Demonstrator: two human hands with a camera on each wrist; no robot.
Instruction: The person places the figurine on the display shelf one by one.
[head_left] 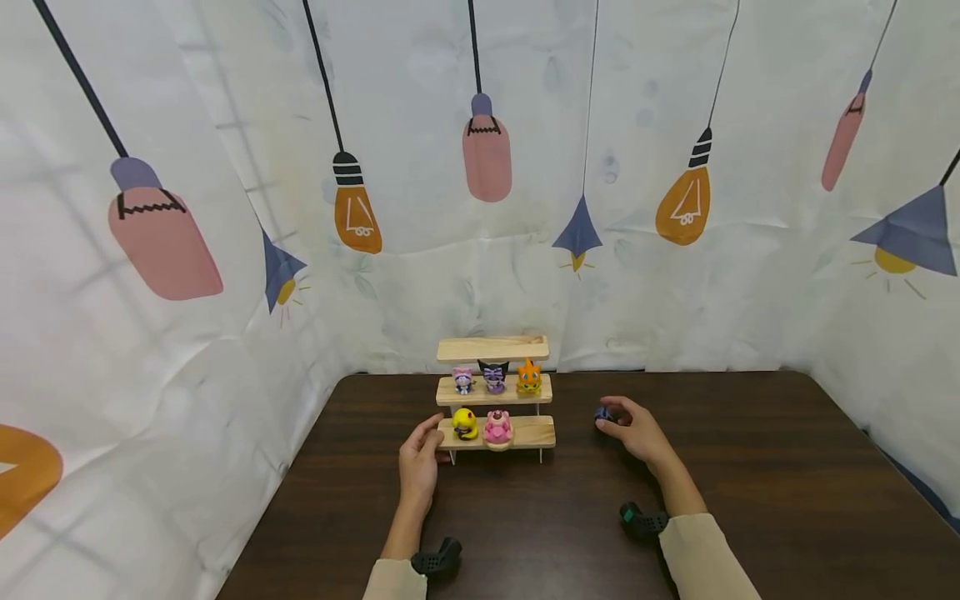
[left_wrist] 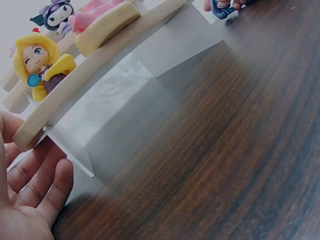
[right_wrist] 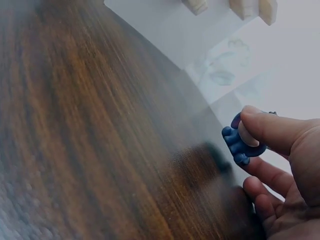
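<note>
A three-tier wooden display stand (head_left: 536,429) with clear side panels stands at the back of the table. My left hand (head_left: 420,467) holds the left end of its lowest shelf, fingers around the wood in the left wrist view. Close by on that shelf are a yellow-haired girl figurine (left_wrist: 40,65) and a pink bear figurine (head_left: 498,427). Right of the stand, my right hand (head_left: 633,429) pinches a small dark blue figurine (right_wrist: 242,142) between thumb and fingers, low over the table.
On the middle shelf stand a pink-and-purple figurine (head_left: 462,381), a black-hooded figurine (head_left: 494,377) and an orange-yellow figurine (head_left: 528,379). The top shelf (head_left: 491,347) rises behind them. A lamp-patterned cloth (head_left: 450,292) hangs behind the dark wooden table (head_left: 525,525).
</note>
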